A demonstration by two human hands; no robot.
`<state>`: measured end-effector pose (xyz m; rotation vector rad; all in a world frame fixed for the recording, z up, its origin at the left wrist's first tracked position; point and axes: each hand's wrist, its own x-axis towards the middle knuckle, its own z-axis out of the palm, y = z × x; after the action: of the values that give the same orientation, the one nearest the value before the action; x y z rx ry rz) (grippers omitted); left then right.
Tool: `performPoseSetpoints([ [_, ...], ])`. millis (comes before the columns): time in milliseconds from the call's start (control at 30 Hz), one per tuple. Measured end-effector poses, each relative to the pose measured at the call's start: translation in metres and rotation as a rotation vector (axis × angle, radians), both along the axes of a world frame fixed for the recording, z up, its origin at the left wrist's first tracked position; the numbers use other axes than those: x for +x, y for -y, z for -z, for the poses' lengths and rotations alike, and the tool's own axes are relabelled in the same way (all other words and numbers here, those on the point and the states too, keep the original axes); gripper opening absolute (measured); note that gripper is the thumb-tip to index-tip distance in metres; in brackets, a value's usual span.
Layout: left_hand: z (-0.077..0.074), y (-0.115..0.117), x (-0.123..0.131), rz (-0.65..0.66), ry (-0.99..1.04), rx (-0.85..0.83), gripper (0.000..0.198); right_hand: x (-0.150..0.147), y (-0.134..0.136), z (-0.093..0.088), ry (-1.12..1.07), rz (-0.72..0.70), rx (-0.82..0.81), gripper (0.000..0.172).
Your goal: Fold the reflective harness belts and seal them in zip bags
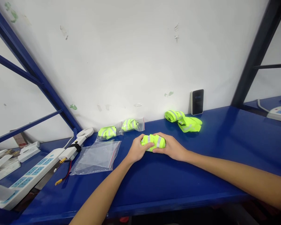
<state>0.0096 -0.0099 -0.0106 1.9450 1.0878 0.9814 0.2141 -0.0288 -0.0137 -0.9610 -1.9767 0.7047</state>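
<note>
Fluorescent yellow-green fabric with silver-grey reflective bands, squeezed into a short hi-vis bundle [157,141] between the left hand [138,150] and the right hand [172,147], low over the blue tabletop [192,178] — resting on it or held just clear, impossible to tell from here. Gripped from both ends, with thumbs across the near face and tips close together; closed firmly around the fabric on either side, without any visible gap. For a compact, even shape, best to press inward with both palms at once, matching force end to end rather than crushing one side and letting the other fan out. Slide the thumbs along the near face to tuck loose folds under, and lay the bands flat instead of sharply creased. Worth gauging size against the left bagged bundle [107,132] and the right bagged bundle [130,125], both close to the wall [121,62]. Mind the flat-lying clear zip-seal bag [96,156] beside the left forearm — probably easy to drag with a careless elbow. Avoid releasing both ends together: likely springy, and apt to loosen like the partly unrolled hi-vis roll [174,116] beyond the right hand.
</note>
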Motion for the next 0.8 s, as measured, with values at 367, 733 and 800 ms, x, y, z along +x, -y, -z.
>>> performPoseSetpoints([
  [367, -0.007, 0.015, 0.007, 0.123, -0.119, 0.244, 0.045, 0.012, -0.011, -0.025, 0.047, -0.33, -0.28, 0.038],
  [733, -0.006, 0.018, 0.003, 0.095, -0.28, 0.296, 0.048, 0.006, 0.0, -0.021, 0.045, -0.096, -0.163, 0.045],
  [800, -0.003, 0.023, 0.003, 0.041, -0.278, 0.317, 0.045, 0.004, 0.002, -0.018, 0.031, -0.127, -0.122, 0.042],
])
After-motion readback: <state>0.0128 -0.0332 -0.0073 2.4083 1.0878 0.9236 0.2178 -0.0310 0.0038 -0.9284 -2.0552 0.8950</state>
